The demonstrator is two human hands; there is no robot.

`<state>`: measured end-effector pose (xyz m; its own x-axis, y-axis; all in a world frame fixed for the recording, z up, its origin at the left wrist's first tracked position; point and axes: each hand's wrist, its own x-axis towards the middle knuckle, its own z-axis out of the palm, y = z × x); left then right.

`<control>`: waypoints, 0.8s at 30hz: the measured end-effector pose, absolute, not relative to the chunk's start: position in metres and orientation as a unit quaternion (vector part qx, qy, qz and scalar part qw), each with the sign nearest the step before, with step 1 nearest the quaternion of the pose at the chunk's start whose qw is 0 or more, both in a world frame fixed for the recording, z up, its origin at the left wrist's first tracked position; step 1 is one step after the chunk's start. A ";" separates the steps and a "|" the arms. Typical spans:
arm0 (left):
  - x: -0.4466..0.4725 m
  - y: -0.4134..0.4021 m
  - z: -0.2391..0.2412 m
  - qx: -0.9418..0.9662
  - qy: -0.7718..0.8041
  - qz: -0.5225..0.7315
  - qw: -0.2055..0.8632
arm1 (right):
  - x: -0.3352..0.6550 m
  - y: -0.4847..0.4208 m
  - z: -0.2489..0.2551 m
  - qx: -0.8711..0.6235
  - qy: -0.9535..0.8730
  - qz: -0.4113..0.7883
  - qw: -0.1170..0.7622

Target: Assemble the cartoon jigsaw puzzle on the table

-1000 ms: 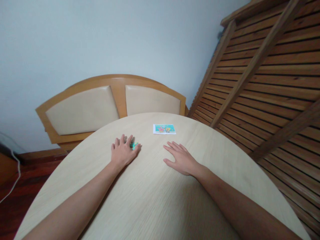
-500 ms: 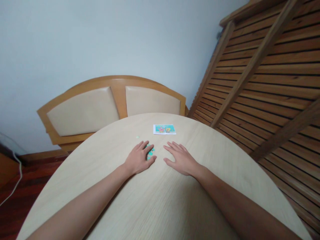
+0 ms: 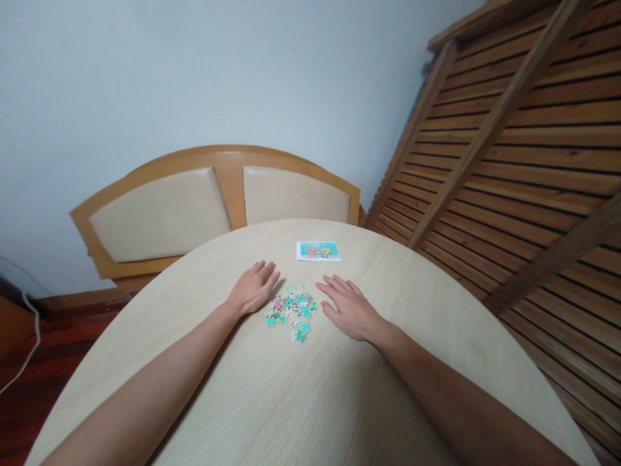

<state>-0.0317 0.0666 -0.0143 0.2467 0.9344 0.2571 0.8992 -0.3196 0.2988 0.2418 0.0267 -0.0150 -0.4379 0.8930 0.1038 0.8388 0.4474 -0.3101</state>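
Note:
A small heap of jigsaw pieces (image 3: 291,310), teal, pink and cream, lies on the round pale wooden table (image 3: 291,401). My left hand (image 3: 252,290) rests flat on the table just left of the heap, fingers stretched out, holding nothing. My right hand (image 3: 350,310) lies flat just right of the heap, fingers spread, also holding nothing. A small cartoon picture card (image 3: 318,250) lies farther back near the table's far edge.
Behind the table stands a wooden headboard with two beige padded panels (image 3: 213,200) against a pale wall. A slatted wooden bed frame (image 3: 524,162) leans at the right. A white cable (image 3: 30,336) hangs at the far left over a dark wooden floor.
My left hand slid the pieces from the left toward my right hand, then drew back to the left, leaving the heap uncovered between both hands. My right hand has hardly moved.

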 end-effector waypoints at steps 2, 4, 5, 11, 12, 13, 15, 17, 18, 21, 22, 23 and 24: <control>-0.033 0.066 -0.017 0.805 0.561 0.185 0.053 | 0.242 0.027 -0.015 -0.513 -0.842 0.107 0.128; -0.027 0.059 -0.018 0.837 0.518 0.163 0.066 | 0.242 0.027 -0.016 -0.512 -0.843 0.106 0.126; -0.024 0.053 -0.018 0.852 0.497 0.150 0.076 | 0.243 0.028 -0.016 -0.511 -0.843 0.106 0.126; -0.001 0.024 -0.016 0.890 0.427 0.123 0.099 | 0.243 0.027 -0.017 -0.501 -0.846 0.097 0.151; 0.002 0.021 -0.016 0.894 0.418 0.126 0.100 | 0.243 0.027 -0.016 -0.493 -0.849 0.095 0.163; 0.006 0.018 -0.016 0.897 0.411 0.131 0.102 | 0.242 0.027 -0.015 -0.480 -0.854 0.093 0.178; 0.011 0.014 -0.016 0.898 0.401 0.140 0.114 | 0.241 0.026 -0.013 -0.450 -0.862 0.093 0.213; 0.013 0.012 -0.015 0.894 0.397 0.158 0.136 | 0.239 0.024 -0.011 -0.428 -0.866 0.097 0.241; 0.014 0.012 -0.014 0.887 0.401 0.172 0.150 | 0.239 0.024 -0.011 -0.425 -0.864 0.098 0.250; 0.013 0.012 -0.011 0.857 0.426 0.221 0.188 | 0.238 0.022 -0.011 -0.427 -0.859 0.099 0.262; 0.013 0.013 -0.010 0.849 0.432 0.232 0.196 | 0.238 0.022 -0.011 -0.430 -0.857 0.100 0.267; 0.013 0.013 -0.010 0.846 0.432 0.239 0.200 | 0.238 0.022 -0.012 -0.434 -0.854 0.101 0.270; 0.014 0.014 -0.010 0.848 0.427 0.242 0.199 | 0.238 0.022 -0.013 -0.437 -0.850 0.103 0.274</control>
<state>0.0136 0.0139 -0.0103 0.5184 0.8205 0.2408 0.6275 -0.5563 0.5448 0.2375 0.0222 -0.0129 -0.4678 0.8002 0.3752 0.6872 0.5963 -0.4149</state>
